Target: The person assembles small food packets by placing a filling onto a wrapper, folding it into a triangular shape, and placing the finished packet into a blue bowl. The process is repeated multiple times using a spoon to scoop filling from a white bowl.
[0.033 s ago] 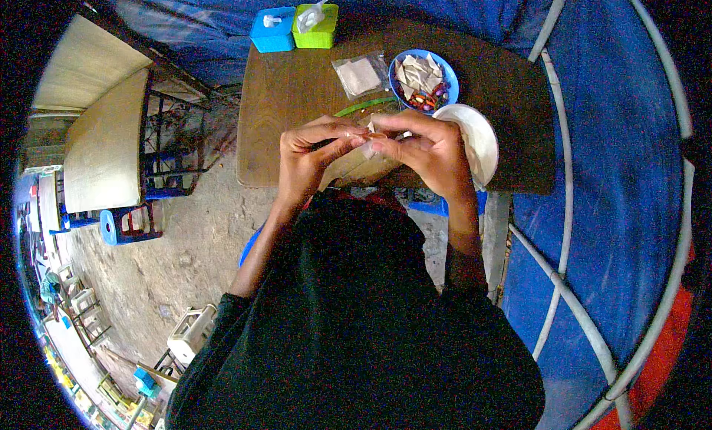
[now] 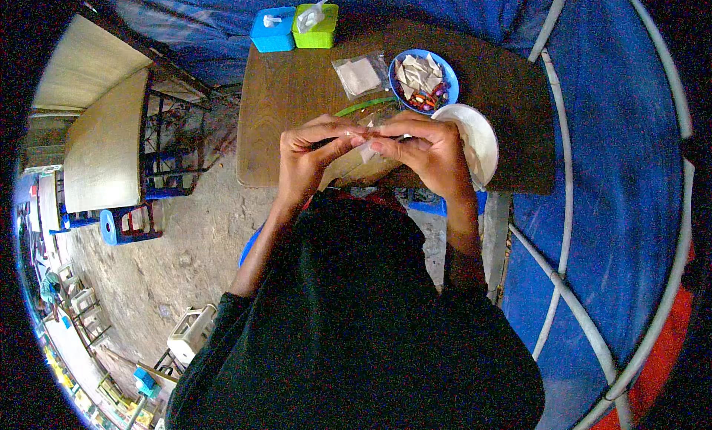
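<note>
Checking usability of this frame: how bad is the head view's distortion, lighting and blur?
Head view: strong fisheye, table edges and poles bend toward a black rim; even daylight, no glare; hands fairly sharp, the small clear piece pinched between them hard to resolve; dark clothing loses detail.

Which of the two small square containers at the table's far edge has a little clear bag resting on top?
The green container, on the right of the pair. The blue container beside it carries only a small white piece.

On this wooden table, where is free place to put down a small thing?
The wooden table is bare on its left part, between the blue box and the left hand. The far right corner, beyond the white plate, is bare too. The middle is crowded: clear bag, blue bowl, both hands.
</note>
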### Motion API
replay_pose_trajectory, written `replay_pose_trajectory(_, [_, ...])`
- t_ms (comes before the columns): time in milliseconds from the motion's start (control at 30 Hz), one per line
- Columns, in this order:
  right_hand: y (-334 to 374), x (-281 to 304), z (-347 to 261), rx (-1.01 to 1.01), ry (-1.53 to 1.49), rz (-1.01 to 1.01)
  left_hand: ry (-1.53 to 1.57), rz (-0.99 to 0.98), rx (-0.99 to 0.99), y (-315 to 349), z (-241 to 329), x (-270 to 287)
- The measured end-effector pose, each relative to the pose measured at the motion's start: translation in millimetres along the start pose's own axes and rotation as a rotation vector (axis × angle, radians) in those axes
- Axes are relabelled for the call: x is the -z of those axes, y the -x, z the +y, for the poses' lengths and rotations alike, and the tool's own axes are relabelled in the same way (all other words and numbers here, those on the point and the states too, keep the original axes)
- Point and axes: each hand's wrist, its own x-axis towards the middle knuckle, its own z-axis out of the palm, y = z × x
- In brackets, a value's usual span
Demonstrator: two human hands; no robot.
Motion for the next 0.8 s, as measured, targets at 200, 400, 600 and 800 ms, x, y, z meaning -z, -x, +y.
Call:
replay_pose_trajectory(200, [-2, -19, 11, -0.072, -0.239, 0.282, -0.020, -0.002, -0.068, -2, 3, -4])
replay_pose_trajectory(400, [4, -25, 13, -0.196, -0.391, 0.287, -0.127, -0.063, -0.005, 1, 3, 3])
replay_pose_trajectory(600, [5, -25, 17, -0.147, -0.377, 0.287, -0.007, -0.115, 0.044, 2, 0, 5])
replay_pose_trajectory(800, [12, -29, 22, -0.195, -0.429, 0.278, -0.055, -0.166, 0.079, 3, -1, 12])
